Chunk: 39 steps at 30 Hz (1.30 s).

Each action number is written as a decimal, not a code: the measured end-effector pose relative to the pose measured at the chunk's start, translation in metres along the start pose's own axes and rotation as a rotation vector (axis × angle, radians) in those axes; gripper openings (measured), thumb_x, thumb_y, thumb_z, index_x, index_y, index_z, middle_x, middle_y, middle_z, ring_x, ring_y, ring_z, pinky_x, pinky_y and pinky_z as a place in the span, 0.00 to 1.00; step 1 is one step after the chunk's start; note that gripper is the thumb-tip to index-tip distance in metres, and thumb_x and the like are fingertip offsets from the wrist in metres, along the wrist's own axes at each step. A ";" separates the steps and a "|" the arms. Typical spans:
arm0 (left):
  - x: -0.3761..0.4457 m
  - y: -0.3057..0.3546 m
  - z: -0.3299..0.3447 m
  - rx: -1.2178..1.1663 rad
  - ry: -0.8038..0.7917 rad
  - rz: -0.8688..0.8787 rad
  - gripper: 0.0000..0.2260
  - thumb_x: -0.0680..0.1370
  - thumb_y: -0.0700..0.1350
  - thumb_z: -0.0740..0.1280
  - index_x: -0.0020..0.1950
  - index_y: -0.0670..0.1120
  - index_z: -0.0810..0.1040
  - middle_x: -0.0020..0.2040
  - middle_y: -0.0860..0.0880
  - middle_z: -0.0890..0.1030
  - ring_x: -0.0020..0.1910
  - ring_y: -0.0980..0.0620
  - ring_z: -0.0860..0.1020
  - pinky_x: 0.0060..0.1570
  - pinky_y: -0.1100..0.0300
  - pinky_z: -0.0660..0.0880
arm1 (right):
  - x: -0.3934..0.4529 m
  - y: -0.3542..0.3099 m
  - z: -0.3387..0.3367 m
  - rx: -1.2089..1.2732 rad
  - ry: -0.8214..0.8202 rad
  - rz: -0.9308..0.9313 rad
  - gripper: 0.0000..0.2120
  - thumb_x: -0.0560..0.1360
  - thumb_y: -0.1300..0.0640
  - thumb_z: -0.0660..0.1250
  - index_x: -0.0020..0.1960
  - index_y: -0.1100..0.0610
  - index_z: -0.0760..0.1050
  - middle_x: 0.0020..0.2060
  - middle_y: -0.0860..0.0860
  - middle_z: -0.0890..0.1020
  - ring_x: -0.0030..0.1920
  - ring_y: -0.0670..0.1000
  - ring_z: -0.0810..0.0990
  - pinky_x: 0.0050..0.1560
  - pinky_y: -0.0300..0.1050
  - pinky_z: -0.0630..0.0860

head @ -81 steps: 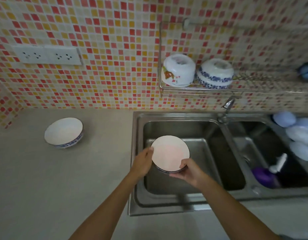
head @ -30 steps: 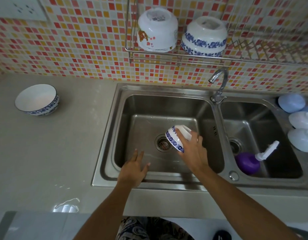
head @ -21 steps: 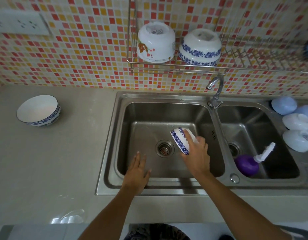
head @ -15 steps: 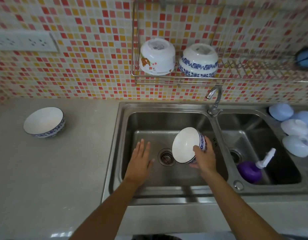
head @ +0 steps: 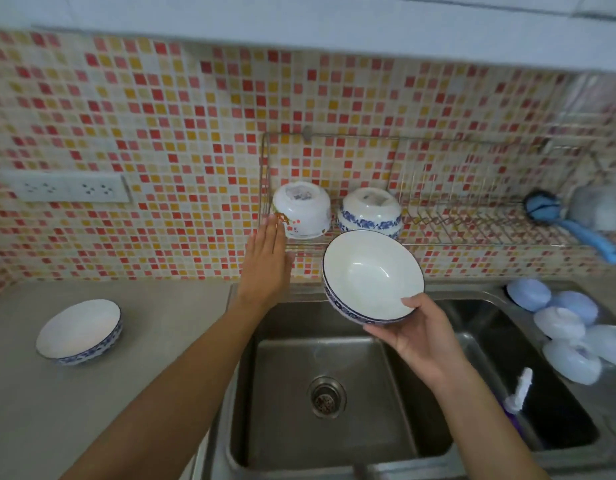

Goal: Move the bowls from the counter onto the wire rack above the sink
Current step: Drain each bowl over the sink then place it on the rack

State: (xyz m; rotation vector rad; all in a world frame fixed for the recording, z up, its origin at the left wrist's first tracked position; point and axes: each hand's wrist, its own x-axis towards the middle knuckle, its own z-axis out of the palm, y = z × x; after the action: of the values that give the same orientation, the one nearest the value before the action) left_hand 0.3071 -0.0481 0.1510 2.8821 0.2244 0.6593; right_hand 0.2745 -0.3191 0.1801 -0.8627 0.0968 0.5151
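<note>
My right hand (head: 421, 336) grips a white bowl with a blue patterned rim (head: 370, 275) by its lower edge, tilted with the inside facing me, just below the wire rack (head: 473, 237). Two bowls sit upside down on the rack's left end: a white one with an orange print (head: 303, 209) and a blue-patterned one (head: 369, 211). My left hand (head: 266, 263) is raised flat with fingers together, its fingertips at the orange-print bowl's left side. Another blue-rimmed bowl (head: 78, 332) stands upright on the counter at the left.
A double steel sink (head: 334, 393) lies under the rack, with a drain in the left basin. A blue brush (head: 556, 216) rests on the rack's right end. Several pale blue lids (head: 563, 327) lie at the sink's right edge. A wall socket (head: 62, 187) is at the left.
My right hand has lifted the bowl out of the sink up to rack height. My left hand rose from the sink's front toward the orange-print bowl. The view tilted upward.
</note>
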 end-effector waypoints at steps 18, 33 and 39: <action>0.020 0.001 -0.004 -0.023 -0.028 -0.061 0.29 0.78 0.59 0.33 0.76 0.47 0.38 0.76 0.50 0.37 0.74 0.52 0.34 0.75 0.51 0.42 | 0.105 -0.097 0.094 -0.609 -0.032 -0.557 0.39 0.70 0.64 0.75 0.74 0.44 0.64 0.60 0.46 0.76 0.58 0.53 0.78 0.43 0.56 0.84; 0.021 0.001 -0.001 -0.030 0.028 -0.068 0.25 0.82 0.56 0.41 0.74 0.50 0.35 0.75 0.54 0.35 0.72 0.57 0.30 0.72 0.58 0.36 | 0.177 -0.089 0.113 -1.623 -0.120 -0.977 0.40 0.72 0.56 0.74 0.77 0.41 0.57 0.71 0.55 0.58 0.70 0.53 0.63 0.69 0.40 0.64; 0.021 -0.001 0.003 0.007 0.033 -0.067 0.25 0.82 0.55 0.42 0.75 0.48 0.37 0.76 0.53 0.36 0.73 0.57 0.31 0.73 0.57 0.36 | 0.190 -0.069 0.111 -2.094 -0.286 -1.169 0.40 0.71 0.60 0.74 0.76 0.44 0.59 0.71 0.60 0.59 0.71 0.64 0.63 0.52 0.55 0.81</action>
State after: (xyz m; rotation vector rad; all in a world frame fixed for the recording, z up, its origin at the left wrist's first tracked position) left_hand 0.3269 -0.0440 0.1564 2.8580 0.3269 0.6951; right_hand 0.4599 -0.1982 0.2472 -2.5226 -1.3876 -0.6679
